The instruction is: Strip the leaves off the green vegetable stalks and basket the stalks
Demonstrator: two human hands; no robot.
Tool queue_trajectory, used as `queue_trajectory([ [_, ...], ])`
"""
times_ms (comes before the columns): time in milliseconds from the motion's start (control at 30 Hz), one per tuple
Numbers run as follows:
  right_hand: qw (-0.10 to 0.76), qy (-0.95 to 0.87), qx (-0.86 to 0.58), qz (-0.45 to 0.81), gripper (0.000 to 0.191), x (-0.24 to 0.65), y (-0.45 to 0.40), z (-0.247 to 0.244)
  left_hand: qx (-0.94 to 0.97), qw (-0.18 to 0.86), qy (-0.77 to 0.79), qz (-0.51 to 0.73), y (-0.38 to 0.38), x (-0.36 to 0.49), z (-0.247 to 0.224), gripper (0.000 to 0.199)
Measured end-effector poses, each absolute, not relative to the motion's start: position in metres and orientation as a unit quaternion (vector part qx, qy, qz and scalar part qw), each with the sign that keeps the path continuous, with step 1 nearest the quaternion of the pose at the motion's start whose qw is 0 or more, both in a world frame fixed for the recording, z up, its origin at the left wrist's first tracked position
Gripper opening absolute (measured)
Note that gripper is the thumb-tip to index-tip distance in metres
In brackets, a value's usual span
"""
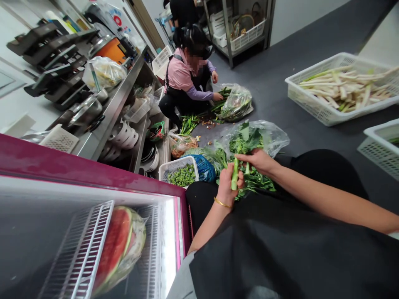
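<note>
My left hand (229,185), with a gold bangle at its wrist, is closed around the thick pale stem of a leafy green vegetable (235,174). Just to the right, my right hand (257,161) is closed at the upper part of the stalk, its fingertips at the stem below the broad leaves (246,139). More leafy greens (258,181) lie beneath my hands, and a clear plastic bag (274,137) spreads behind them. A white basket (161,172) of small cut greens stands left of my hands, beside a blue bag (204,167).
Another person (183,77) crouches ahead, handling long greens at a plastic bag (240,101). A white crate (330,118) of pale stalks stands right, another crate (380,145) nearer. A fridge with cut watermelon (115,236) is at lower left, below a steel counter (109,120).
</note>
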State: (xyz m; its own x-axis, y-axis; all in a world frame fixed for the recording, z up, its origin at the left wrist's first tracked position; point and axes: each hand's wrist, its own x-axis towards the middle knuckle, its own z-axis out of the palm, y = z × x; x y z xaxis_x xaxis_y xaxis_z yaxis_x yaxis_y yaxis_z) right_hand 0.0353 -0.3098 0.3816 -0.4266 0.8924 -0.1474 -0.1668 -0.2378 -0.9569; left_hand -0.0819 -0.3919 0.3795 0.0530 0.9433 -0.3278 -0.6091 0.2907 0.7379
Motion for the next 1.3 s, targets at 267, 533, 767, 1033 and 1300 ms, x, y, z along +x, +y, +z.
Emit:
queue_trajectory([
  [267, 0.376, -0.411, -0.336, 0.76, 0.038, 0.028, -0.32, 0.383, 0.213, 0.664, 0.367, 0.615, -0.4, -0.075, 0.384, 0.042],
  [533, 0.359, -0.519, -0.386, 0.673, 0.039, 0.027, -0.342, 0.385, 0.19, 0.573, 0.426, 0.674, -0.387, -0.08, 0.375, 0.04],
  [767, 0.234, -0.753, -0.347, 0.508, 0.029, 0.093, -0.353, 0.35, 0.128, 0.643, 0.375, 0.655, -0.387, -0.121, 0.381, 0.03],
  [1033, 0.258, -0.734, -0.337, 0.531, 0.04, 0.068, -0.299, 0.382, 0.131, 0.738, 0.373, 0.547, -0.396, -0.095, 0.379, 0.035],
  [1300, 0.282, -0.917, -0.217, 0.177, 0.033, 0.061, -0.341, 0.378, 0.12, 0.592, 0.444, 0.662, -0.383, -0.083, 0.372, 0.036],
])
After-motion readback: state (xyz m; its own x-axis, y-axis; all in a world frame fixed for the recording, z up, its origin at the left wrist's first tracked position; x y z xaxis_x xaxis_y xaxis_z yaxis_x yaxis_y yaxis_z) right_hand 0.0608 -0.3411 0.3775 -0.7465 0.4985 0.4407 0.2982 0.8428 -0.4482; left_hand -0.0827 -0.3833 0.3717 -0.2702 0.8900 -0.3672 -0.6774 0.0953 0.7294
